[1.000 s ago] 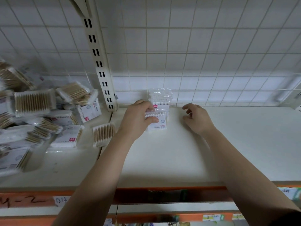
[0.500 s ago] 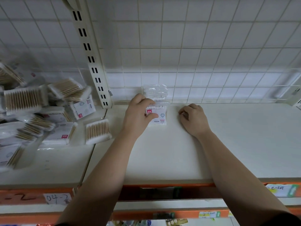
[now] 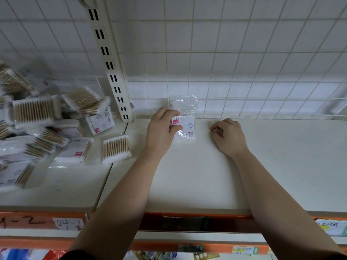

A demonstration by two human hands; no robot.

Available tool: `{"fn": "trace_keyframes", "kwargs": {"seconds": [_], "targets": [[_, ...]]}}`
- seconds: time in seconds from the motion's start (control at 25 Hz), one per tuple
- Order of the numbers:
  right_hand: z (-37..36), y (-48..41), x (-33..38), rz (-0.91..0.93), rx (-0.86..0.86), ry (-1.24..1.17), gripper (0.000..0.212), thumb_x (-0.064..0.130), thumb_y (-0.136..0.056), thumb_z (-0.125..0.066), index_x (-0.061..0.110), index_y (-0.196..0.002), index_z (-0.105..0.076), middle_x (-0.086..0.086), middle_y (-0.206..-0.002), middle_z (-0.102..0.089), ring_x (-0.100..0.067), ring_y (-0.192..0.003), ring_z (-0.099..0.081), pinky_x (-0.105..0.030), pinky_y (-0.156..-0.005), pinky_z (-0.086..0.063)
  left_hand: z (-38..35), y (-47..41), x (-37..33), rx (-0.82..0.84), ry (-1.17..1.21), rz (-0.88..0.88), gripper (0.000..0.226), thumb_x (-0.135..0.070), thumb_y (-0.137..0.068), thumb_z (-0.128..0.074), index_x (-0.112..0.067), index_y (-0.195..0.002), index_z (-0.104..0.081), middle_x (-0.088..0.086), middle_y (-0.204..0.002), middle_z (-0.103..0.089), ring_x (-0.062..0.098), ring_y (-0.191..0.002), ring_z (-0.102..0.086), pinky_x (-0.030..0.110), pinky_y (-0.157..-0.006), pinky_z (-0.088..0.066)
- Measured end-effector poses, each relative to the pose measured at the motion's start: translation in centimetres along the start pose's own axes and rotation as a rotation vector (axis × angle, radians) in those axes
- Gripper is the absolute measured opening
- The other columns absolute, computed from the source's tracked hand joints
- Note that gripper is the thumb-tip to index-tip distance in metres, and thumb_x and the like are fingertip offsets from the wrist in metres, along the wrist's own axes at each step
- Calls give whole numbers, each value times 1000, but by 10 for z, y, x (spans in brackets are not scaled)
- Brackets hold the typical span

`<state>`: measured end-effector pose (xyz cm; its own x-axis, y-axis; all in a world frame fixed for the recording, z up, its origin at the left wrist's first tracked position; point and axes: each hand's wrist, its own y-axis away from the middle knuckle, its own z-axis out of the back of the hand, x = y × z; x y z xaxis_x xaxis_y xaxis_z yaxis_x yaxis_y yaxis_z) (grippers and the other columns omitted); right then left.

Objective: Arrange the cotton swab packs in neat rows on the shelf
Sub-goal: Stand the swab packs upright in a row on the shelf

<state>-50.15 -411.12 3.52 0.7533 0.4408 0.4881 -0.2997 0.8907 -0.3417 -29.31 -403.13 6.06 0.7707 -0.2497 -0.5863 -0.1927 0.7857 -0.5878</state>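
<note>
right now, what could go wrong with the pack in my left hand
1. The back pack seems to stand against the wire grid. Pushing the front pack, gripped by your left hand, into it could tip it or knock it askew.
2. The front pack looks slightly skewed, so the row may start crooked.
3. The loose pile on the left is heaped unevenly; reaching in for the next pack could make some slide.
</note>
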Motion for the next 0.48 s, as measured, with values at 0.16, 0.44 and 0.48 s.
{"fn": "trace_keyframes", "kwargs": {"seconds": [0.16,0.44,0.48], "targets": [[1,1,2,-7,-4,-10,19,11,-84,-55,16,-95,-70,-2,-95,-57,-29,-98,-49,-23,-76,-29,-5,0,5,-13,-40,-21,37,-4,-78,-73,-8,-115,-67,8,-112,-53,15,-77,-56,28,-83,-50],[5,1,8,-19,-82,-120,22,5,-82,-55,14,-97,-68,-5,-95,-60,-32,-100,-52,-25,-80,-34,4,0,2,14,-125,21,49,-17,-82,-73,-12,-128,-57,9,-128,-45,19,-109,-51,24,-96,-41],[10,2,16,-20,-136,-159,23,4,-82,-55,14,-98,-68,-4,-97,-60,-31,-101,-51,-25,-80,-35,9,0,-1,7,-146,7,47,-19,-83,-71,-12,-127,-58,9,-129,-46,21,-112,-51,25,-97,-40]]}}
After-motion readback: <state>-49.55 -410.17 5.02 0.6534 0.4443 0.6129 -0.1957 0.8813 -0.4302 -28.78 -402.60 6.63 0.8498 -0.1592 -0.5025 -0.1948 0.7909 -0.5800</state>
